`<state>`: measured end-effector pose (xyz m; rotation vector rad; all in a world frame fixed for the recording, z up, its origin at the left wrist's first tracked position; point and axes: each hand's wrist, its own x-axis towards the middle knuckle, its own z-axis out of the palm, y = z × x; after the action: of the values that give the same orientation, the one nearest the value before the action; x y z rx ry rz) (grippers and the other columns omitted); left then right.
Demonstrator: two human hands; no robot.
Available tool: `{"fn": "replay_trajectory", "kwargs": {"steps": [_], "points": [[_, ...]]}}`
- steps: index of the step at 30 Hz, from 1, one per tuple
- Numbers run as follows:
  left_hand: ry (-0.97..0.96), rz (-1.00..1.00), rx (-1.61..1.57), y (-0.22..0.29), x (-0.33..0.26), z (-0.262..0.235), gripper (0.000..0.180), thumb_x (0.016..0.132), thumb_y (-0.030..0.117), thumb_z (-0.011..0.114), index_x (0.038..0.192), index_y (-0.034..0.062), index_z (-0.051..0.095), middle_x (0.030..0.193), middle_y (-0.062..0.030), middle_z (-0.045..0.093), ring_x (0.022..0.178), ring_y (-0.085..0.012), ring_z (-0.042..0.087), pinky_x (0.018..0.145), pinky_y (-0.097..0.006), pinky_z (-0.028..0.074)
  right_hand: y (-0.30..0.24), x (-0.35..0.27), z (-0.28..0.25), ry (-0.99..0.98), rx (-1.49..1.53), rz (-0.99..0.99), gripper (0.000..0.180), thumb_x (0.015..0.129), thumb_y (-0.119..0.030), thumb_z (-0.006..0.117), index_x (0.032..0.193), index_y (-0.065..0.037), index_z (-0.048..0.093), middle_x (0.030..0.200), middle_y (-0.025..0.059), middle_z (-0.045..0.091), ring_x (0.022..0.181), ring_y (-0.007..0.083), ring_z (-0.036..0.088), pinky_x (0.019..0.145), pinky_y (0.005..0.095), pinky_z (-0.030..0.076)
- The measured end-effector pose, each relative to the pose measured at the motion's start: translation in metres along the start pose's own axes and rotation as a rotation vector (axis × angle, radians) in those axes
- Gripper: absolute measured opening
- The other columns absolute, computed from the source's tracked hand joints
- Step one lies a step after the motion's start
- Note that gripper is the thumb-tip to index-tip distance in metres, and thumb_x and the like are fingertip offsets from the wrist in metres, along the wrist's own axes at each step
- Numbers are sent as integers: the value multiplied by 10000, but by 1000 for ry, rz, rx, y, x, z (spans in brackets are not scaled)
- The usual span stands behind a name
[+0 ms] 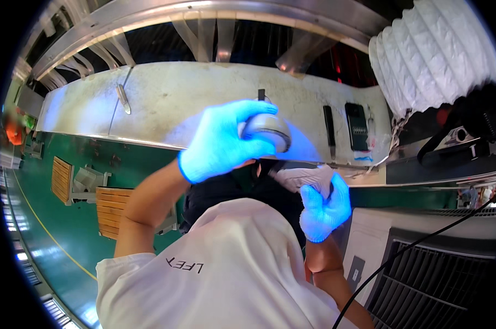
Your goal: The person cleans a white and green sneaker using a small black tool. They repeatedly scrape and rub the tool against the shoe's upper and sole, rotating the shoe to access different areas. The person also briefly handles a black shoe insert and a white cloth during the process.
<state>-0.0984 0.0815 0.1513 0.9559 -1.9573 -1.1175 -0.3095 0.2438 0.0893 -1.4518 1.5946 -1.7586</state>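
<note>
Both my hands wear gloves that look bright blue under the light. My left hand (217, 140) is closed around a rounded, pale metallic piece (265, 130) with a dark band near its rim, held over the front edge of the bench. Its exact kind I cannot make out. Lower and to the right, my right hand (326, 211) pinches a crumpled greyish cloth (305, 177), apart from the rounded piece. The cloth hangs over the gap between the bench and my body, its left end blurred.
On the pale bench (171, 93) lie a knife (123, 98), a dark bar (329, 126) and a black phone (357, 126). A white flexible duct (437, 57) hangs at the far right. Slatted wooden stools (61, 178) stand at left; a black cable (418, 241) crosses a grey vented machine (429, 279).
</note>
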Motion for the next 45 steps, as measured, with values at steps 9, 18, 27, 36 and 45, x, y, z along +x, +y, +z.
{"fn": "replay_trajectory", "kwargs": {"steps": [9, 18, 27, 36, 45], "points": [[146, 615, 67, -30, -27, 36, 346, 851, 15, 942, 1078, 88, 691, 1365, -295, 744, 1090, -428, 805, 929, -458, 658, 8, 40, 13, -166, 315, -26, 457, 886, -47, 896, 1312, 20, 748, 1206, 112, 728, 1107, 208, 700, 1013, 353, 565], [186, 579, -76, -30, -67, 45, 275, 853, 79, 864, 1086, -1, 741, 1419, -333, 703, 1229, -483, 747, 1067, -493, 593, 11, 26, 8, -239, 409, 2, 391, 755, 63, 900, 1127, 8, 793, 1054, 83, 682, 978, 215, 646, 899, 337, 537], [329, 401, -359, -23, -91, 66, 378, 794, 34, 997, 924, -17, 646, 1334, -310, 735, 1213, -409, 759, 1068, -497, 575, -4, 0, 27, -186, 162, -215, 383, 802, 42, 939, 1135, -31, 764, 1034, 102, 669, 842, 182, 598, 723, 302, 507], [350, 370, -430, -25, -85, 64, 328, 817, 19, 971, 878, -16, 651, 1247, -288, 765, 1155, -405, 771, 1040, -500, 585, -9, 7, 35, -160, 69, -308, 347, 836, 3, 943, 1128, -37, 759, 956, 78, 667, 786, 210, 560, 698, 336, 471], [312, 377, -382, -24, -82, 53, 319, 802, 28, 960, 924, -9, 668, 1185, -262, 798, 1167, -418, 798, 1031, -503, 616, -13, 5, 36, -193, -49, -268, 471, 842, 33, 954, 1240, -20, 708, 895, 49, 622, 772, 177, 550, 680, 321, 460]]}}
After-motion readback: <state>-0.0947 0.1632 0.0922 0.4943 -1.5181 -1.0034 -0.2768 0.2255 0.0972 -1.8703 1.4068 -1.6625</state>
